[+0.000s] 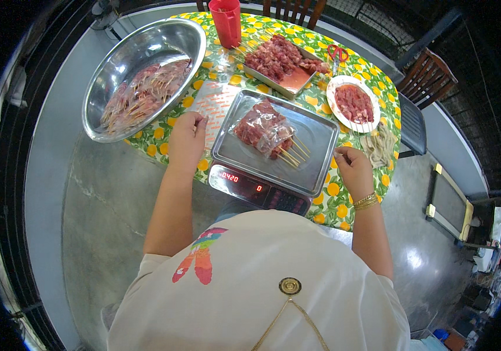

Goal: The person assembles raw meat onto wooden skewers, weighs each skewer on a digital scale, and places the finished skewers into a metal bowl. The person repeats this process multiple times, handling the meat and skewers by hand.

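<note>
A clear plastic bag of skewered raw meat point(262, 130) lies on a metal tray point(315, 167), its bare stick ends pointing to the lower right. Beneath the tray is a digital scale point(242, 186) with red lit digits. My left hand point(188, 137) is closed at the tray's left, beside a stack of flat clear plastic bags point(214, 104) with orange print; nothing shows in its fingers. By the tray's right edge, my right hand point(354, 169) is closed with thumb and fingertips together and nothing visible between them. Whether it touches the rim, I cannot tell.
A large steel basin point(95, 120) at left holds several bagged skewers. Behind the tray stand a pan of raw meat point(290, 88) and a red pitcher point(227, 26). At right are a plate of meat point(332, 96), red-handled scissors point(337, 52) and a crumpled cloth point(381, 149).
</note>
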`<state>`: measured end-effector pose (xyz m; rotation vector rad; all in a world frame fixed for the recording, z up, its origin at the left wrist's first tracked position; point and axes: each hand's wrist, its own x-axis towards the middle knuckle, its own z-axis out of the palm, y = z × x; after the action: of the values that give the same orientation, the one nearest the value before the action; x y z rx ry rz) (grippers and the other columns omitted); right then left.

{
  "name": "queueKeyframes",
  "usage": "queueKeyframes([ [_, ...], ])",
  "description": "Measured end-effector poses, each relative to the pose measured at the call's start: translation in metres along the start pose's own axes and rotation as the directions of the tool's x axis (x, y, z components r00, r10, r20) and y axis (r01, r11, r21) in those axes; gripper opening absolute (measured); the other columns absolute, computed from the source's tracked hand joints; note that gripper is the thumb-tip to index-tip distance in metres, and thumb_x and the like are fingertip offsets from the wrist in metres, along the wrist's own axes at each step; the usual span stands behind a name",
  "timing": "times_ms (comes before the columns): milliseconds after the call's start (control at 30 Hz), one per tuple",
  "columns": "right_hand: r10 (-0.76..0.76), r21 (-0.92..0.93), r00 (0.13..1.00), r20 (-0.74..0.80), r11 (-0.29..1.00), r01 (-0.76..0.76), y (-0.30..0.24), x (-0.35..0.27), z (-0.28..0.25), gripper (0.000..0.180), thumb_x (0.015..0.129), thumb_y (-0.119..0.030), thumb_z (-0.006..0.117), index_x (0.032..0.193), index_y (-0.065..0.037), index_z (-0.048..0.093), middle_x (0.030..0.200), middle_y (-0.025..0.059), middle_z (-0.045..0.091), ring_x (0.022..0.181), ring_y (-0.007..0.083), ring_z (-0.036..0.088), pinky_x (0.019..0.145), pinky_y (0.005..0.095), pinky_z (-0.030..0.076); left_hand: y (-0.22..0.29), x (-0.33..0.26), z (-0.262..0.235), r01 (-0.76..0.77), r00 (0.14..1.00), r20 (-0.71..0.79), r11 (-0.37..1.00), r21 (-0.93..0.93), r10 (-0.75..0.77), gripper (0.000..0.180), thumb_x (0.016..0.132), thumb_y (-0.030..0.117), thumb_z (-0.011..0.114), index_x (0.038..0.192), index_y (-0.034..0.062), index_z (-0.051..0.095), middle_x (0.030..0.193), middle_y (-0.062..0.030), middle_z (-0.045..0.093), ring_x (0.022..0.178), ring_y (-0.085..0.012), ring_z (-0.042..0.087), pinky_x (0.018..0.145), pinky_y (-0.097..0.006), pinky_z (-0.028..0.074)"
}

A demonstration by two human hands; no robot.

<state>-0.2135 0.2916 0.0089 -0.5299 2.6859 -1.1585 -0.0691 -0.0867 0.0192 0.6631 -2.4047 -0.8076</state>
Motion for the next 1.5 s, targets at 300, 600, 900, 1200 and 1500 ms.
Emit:
queueKeyframes([
  [300,0.026,0.038,0.999,-0.021,0.999,-0.025,0.005,0.001,-0.005,0.022,0.094,-0.016,0.071,0.107,0.001,0.073,0.082,0.0069,0.069,0.071,0.0121,0.060,0.067,0.0288,0.050,0.017,-0.001,0.007,-0.006,0.998,0.060,1.000,0.001,0.006,0.013,0.092,0.017,0.069,0.093,0.0035,0.066,0.091,-0.0152,0.068,0.083,-0.0330,0.066,0.074,-0.041,0.051],
  [600,-0.358,-0.110,0.934,-0.003,0.928,0.356,-0.010,0.043,0.021,0.016,0.091,-0.011,0.067,0.105,-0.004,0.074,0.090,0.0133,0.068,0.084,0.0286,0.064,0.078,0.0382,0.051,0.034,-0.024,0.055,-0.040,0.954,0.297,0.999,-0.006,0.040,0.025,0.092,0.027,0.069,0.097,0.0029,0.068,0.095,-0.0196,0.068,0.090,-0.0389,0.066,0.081,-0.048,0.052],
  [900,-0.580,-0.143,0.691,0.430,0.712,0.687,-0.040,0.127,0.074,0.024,0.079,-0.011,0.073,0.102,-0.018,0.076,0.104,0.0079,0.067,0.108,0.0324,0.059,0.096,0.0430,0.048,0.042,-0.061,0.100,-0.007,0.939,0.343,1.000,0.011,0.002,0.026,0.088,0.030,0.073,0.097,0.0064,0.066,0.101,-0.0172,0.065,0.097,-0.0395,0.064,0.083,-0.048,0.052],
  [1200,-0.576,0.049,0.676,0.459,0.776,0.628,-0.037,0.135,0.075,0.016,0.081,-0.011,0.071,0.094,-0.006,0.064,0.087,0.0130,0.067,0.085,0.0336,0.065,0.077,0.0432,0.051,0.038,-0.051,0.089,0.052,0.925,0.380,0.984,-0.169,0.016,0.021,0.085,0.016,0.075,0.089,0.0022,0.060,0.084,-0.0185,0.062,0.081,-0.0360,0.062,0.073,-0.044,0.050],
  [1500,-0.251,0.213,0.830,0.498,0.963,0.164,-0.090,0.096,0.015,0.021,0.098,-0.023,0.064,0.097,-0.003,0.063,0.077,0.0055,0.067,0.066,0.0146,0.064,0.060,0.0307,0.054,0.073,0.006,0.040,0.063,0.878,0.478,0.986,-0.154,0.018,0.018,0.088,0.018,0.065,0.090,0.0021,0.059,0.077,-0.0187,0.061,0.072,-0.0309,0.062,0.067,-0.043,0.049],
])
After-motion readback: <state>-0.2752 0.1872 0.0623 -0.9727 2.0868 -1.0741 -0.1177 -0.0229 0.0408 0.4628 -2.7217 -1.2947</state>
